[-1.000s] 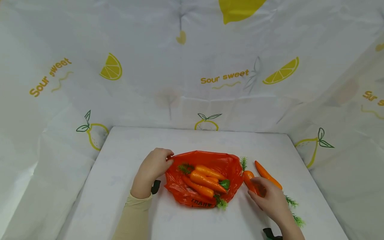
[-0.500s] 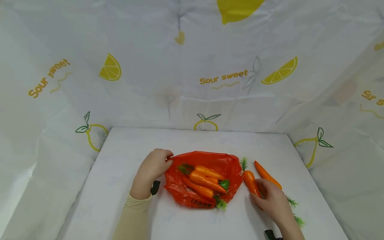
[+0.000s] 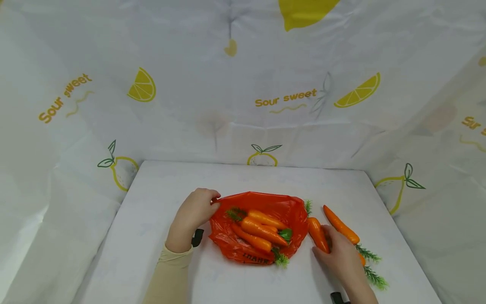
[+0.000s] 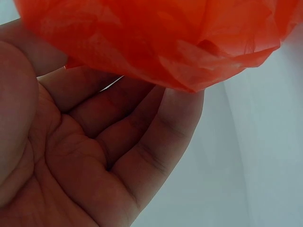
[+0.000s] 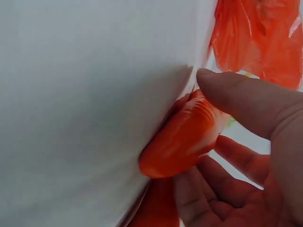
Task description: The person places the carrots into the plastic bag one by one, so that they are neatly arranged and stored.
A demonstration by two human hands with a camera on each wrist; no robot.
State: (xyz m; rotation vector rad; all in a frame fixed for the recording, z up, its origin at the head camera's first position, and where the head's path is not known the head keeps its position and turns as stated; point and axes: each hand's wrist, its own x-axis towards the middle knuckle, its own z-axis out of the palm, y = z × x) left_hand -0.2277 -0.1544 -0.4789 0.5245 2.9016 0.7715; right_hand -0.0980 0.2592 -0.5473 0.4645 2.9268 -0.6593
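Note:
A red plastic bag (image 3: 288, 204) lies with its mouth open toward me, several orange carrots (image 3: 262, 230) with green tops inside it. At the bag's left rim, my left hand (image 3: 194, 213) pinches the plastic. The left wrist view shows the bag's edge (image 4: 156, 42) across the curled fingers of that hand (image 4: 94, 156). To the right of the bag, my right hand (image 3: 343, 255) grips a carrot (image 3: 317, 232) that lies with its leafy end away from me. In the right wrist view, thumb and fingers stand on opposite sides of this carrot (image 5: 182, 142), low over the table.
Just right of my right hand lies another carrot (image 3: 340, 223), its tip pointing away. A further carrot (image 3: 362, 258) is mostly covered by the hand, with its green top showing. The white table (image 3: 167, 177) meets a lemon-printed cloth (image 3: 171, 126) at the back and sides.
My right hand has shifted slightly about the carrot, and more of the partly covered carrot beside it now shows. My left hand and the bag stay in place.

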